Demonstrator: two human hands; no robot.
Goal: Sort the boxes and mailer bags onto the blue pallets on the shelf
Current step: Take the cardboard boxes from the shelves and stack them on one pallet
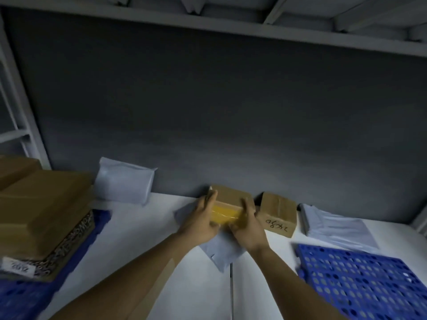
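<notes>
The stacked boxes [44, 211] at left are blurred, cut by the edge, and hide most of the left pallet [20, 299]. Their white label [19, 265] is unreadable. The right pallet [360, 280] runs off the near right corner.

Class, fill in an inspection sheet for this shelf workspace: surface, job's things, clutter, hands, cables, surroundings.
Surface: white shelf board.
Job's things: small cardboard box with yellow tape over a flat grey mailer bag; marked cardboard box beside it; puffy grey mailer bag against the wall; crumpled grey mailer bag at right; bare blue perforated pallet; loaded blue pallet under stacked cardboard boxes.
Clutter: nothing seen.
Hands: left hand and right hand grip the taped box.
Cables: nothing seen.
Surroundings: grey back wall, metal shelf above.
</notes>
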